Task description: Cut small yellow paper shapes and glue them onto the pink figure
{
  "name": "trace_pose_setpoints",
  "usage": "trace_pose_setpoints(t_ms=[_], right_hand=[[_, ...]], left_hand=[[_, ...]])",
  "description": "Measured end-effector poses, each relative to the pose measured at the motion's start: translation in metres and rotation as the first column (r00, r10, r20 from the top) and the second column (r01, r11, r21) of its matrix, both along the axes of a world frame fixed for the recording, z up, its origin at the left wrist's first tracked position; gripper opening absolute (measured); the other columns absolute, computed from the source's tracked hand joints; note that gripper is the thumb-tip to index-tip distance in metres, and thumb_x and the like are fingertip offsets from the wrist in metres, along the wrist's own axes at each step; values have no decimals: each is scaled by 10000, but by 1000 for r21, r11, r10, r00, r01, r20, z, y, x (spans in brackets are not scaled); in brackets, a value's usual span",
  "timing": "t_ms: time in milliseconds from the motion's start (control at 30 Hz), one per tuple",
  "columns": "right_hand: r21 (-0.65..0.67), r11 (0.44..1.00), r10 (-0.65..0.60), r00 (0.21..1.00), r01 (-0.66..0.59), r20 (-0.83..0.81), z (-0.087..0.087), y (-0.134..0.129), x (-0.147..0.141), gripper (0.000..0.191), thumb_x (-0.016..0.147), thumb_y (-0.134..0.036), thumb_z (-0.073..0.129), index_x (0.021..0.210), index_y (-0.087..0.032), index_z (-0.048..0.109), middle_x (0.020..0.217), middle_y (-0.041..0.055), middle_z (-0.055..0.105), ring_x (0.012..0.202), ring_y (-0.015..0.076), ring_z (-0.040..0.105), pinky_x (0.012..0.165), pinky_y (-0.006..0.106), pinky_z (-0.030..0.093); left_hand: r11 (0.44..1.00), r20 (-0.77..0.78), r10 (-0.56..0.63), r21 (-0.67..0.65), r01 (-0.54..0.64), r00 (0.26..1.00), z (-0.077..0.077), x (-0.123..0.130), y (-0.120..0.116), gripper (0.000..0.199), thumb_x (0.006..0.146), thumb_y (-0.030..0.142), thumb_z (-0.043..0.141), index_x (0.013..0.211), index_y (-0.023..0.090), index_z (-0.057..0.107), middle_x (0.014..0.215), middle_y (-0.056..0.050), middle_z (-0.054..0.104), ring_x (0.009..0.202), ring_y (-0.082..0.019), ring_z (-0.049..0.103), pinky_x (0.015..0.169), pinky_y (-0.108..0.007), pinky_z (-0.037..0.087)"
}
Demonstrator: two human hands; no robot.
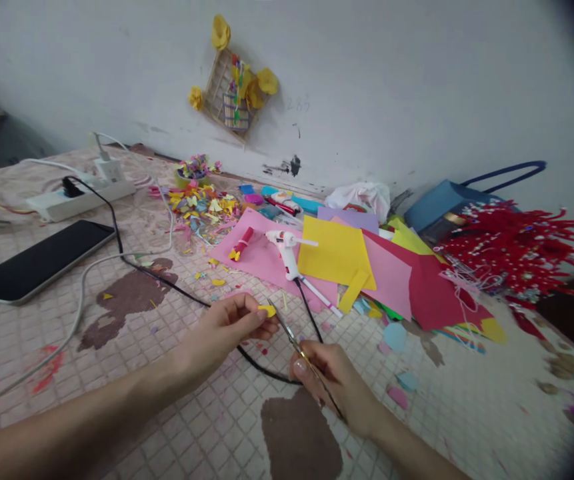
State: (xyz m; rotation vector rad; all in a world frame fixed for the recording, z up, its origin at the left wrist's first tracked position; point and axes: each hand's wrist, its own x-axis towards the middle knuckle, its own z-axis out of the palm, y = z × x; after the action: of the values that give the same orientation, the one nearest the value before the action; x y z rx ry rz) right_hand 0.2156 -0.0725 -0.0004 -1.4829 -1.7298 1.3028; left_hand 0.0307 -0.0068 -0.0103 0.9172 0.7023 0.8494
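My left hand (239, 322) is closed, pinching a small yellow paper piece (267, 311) between thumb and fingers. My right hand (329, 377) is wrapped round a pair of thin metal scissors (301, 350), whose tips point up and left beside the yellow piece. Just beyond my hands lies a white glue gun (285, 252) on pink paper (261, 257). A yellow sheet (337, 250) is to the right of it. The glue gun's black cord (265, 369) passes below my hands on the table.
A dark tablet (41, 260) and a white power strip (81, 198) are at the left. Small paper scraps (207, 207) are heaped near the wall. Red fuzzy stems (507, 247) and a blue bag (441, 207) stand at the right.
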Motion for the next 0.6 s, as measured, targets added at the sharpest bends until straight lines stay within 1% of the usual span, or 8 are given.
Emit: trace_pose_setpoints(t_ms=[167, 367, 600], right_hand=[[-15, 1000, -2, 1000, 2, -14, 1, -1, -2, 510, 803, -645, 420, 636, -165, 461, 511, -60, 299, 472, 87, 305, 439, 226, 197], [-27, 1000, 14, 1000, -14, -7, 1, -3, -1, 496, 814, -637, 410, 641, -173, 437, 534, -59, 276, 485, 87, 283, 444, 230, 189], [-14, 999, 34, 999, -34, 14, 1, -3, 0, 470, 841, -597, 404, 631, -176, 410, 550, -57, 269, 499, 89, 271, 454, 236, 186]], left_hand=[[1000, 21, 11, -19, -10, 1000, 2, 1, -2, 218, 751, 274, 672, 717, 149, 497, 727, -14, 677, 664, -98, 616, 625, -204, 470], [1000, 33, 6, -13, -5, 999, 3, -2, -4, 220, 744, 266, 680, 709, 151, 497, 738, -22, 674, 700, -120, 628, 668, -239, 477], [1000, 23, -15, 1, 15, 1000, 2, -3, -4, 214, 759, 283, 669, 732, 147, 506, 756, -24, 675, 721, -118, 622, 695, -244, 473]])
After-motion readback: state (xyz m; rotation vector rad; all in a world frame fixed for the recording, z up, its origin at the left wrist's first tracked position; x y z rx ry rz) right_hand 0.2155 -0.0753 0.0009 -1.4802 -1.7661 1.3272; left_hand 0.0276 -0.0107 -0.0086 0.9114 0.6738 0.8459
